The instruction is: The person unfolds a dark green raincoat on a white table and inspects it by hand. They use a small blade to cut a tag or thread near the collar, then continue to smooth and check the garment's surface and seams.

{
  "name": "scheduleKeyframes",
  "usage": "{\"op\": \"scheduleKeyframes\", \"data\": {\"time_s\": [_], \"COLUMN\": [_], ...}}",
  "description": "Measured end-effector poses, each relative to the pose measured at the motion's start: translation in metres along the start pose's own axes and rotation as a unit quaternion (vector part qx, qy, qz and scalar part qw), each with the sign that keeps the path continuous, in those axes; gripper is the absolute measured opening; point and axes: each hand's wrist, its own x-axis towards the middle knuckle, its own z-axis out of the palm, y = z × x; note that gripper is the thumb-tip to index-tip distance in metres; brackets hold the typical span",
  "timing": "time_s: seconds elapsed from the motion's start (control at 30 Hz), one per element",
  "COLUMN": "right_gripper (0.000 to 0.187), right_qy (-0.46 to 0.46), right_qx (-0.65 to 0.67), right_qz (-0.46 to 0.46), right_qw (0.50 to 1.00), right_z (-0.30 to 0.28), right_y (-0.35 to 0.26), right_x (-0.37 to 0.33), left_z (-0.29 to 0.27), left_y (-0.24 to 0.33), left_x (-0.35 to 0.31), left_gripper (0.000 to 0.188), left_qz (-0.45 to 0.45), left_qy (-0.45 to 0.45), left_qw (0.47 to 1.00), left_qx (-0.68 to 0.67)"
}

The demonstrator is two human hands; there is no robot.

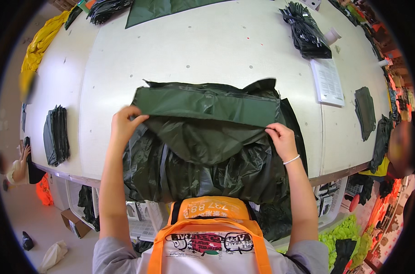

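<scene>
"So, how far along are you?"

"Partway, I'd judge. Your dark green cloth (193, 139) lies in front of you on the pale surface (171, 55), its near side bunched over the edge. Along its far side, a smooth green band (207, 106) is stretched fairly straight between your hands."

"And how is each hand holding it?"

"Your left hand (125, 121) pinches the band's left end between thumb and fingers, though it's a little blurred; your right hand (282, 139) pinches the lower right corner."

"What seems left to do?"

"The band looks nearly flat, but the cloth below it sags and lies crumpled, so that part seems unsettled. Neat stacks, like the folded bundle (57, 136) on your left, lie well apart from it."

"What can't you make out?"

"Whatever lies beneath the cloth, how many layers it has, and your fingertips behind the band. Another green sheet (171, 11) is cut off at the top."
</scene>
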Motion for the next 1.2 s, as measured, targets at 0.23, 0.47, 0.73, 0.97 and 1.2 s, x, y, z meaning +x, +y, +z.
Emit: {"op": "scheduleKeyframes", "data": {"time_s": [0.23,0.47,0.73,0.97,1.2], "right_gripper": [0.011,0.012,0.048,0.073,0.068], "right_qy": [0.008,0.045,-0.056,-0.339,-0.329], "right_qx": [-0.030,-0.184,-0.241,-0.304,-0.239], "right_qz": [0.024,-0.012,-0.215,-0.195,-0.182], "right_qw": [0.999,0.982,0.945,0.869,0.895], "right_z": [0.011,-0.001,0.075,0.177,0.171], "right_y": [0.013,0.014,-0.085,-0.064,-0.066], "right_x": [0.025,0.062,0.046,-0.058,-0.050], "left_z": [0.112,0.143,0.092,0.068,0.091], "left_y": [0.063,0.044,0.067,-0.059,-0.069], "left_x": [-0.098,-0.119,-0.126,0.042,0.141], "left_gripper": [0.031,0.027,0.037,0.018,0.058], "left_qz": [0.351,0.388,0.312,-0.088,-0.333], "left_qy": [-0.115,-0.114,-0.089,0.196,-0.187], "left_qw": [0.929,0.914,0.934,0.976,0.898], "left_qx": [-0.007,-0.030,-0.147,0.046,0.219]}}
